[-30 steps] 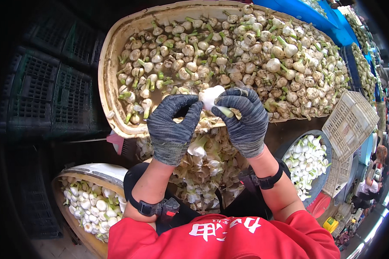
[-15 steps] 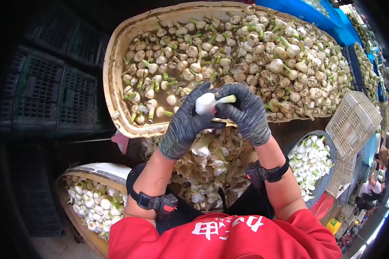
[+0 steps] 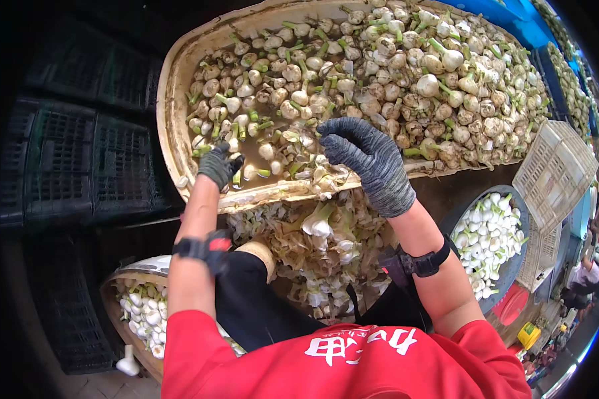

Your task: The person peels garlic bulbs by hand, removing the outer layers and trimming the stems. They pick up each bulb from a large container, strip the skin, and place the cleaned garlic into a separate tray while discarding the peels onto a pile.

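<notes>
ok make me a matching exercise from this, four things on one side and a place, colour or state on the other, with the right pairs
Things:
1. right hand
2. stacked crates
3. round basin
4. peelings heap

Descriptions:
A. black, at far left
B. mid-picture, just below the large tub
C. gloved, over the tub
D. at right, holding white bulbs

Pairs: 1-C, 2-A, 3-D, 4-B

Red tee (image 3: pixel 259 362), dk gry gloves (image 3: pixel 381 174)
</notes>
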The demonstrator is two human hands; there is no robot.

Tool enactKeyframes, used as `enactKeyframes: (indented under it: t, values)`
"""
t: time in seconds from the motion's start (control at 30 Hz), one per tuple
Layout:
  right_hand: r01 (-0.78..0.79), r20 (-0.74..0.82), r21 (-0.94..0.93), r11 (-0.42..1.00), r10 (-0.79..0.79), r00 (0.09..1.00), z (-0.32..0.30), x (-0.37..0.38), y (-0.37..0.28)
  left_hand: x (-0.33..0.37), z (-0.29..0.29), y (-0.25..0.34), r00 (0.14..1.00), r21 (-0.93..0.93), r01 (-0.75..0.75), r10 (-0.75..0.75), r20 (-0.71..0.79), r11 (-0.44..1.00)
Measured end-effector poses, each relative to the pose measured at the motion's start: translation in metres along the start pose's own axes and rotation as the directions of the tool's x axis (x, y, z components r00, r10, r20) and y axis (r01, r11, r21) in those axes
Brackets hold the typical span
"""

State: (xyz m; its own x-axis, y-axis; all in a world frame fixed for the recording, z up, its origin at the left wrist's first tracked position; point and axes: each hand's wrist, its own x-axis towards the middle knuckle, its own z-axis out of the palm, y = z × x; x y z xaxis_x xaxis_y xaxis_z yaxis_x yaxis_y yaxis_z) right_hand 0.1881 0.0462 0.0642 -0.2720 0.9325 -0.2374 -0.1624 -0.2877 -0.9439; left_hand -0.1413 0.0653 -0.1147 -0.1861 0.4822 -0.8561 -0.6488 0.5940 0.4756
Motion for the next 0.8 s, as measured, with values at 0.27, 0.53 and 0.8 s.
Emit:
enactKeyframes:
  t: [0.27, 0.53, 0.8]
  values:
    - [0.027, -0.013, -0.019, 0.999, -0.027, 1.0, 0.015, 0.001, 0.01, 0.078, -0.015, -0.043, 0.814, 0.471, 0.099, 0.201, -0.545, 0.877]
    - [0.188, -0.035, -0.324, 0.927, -0.21, 0.977, 0.006, 0.002, 0.015, -0.105, 0.116, -0.025, 0.937, 0.138, -0.056, 0.004, 0.35, 0.989]
    - [0.344, -0.002, -0.432, 0.834, -0.383, 0.924, 0.003, 0.006, 0.01, -0.195, 0.126, -0.052, 0.785, -0.14, -0.274, 0.306, 0.539, 0.951]
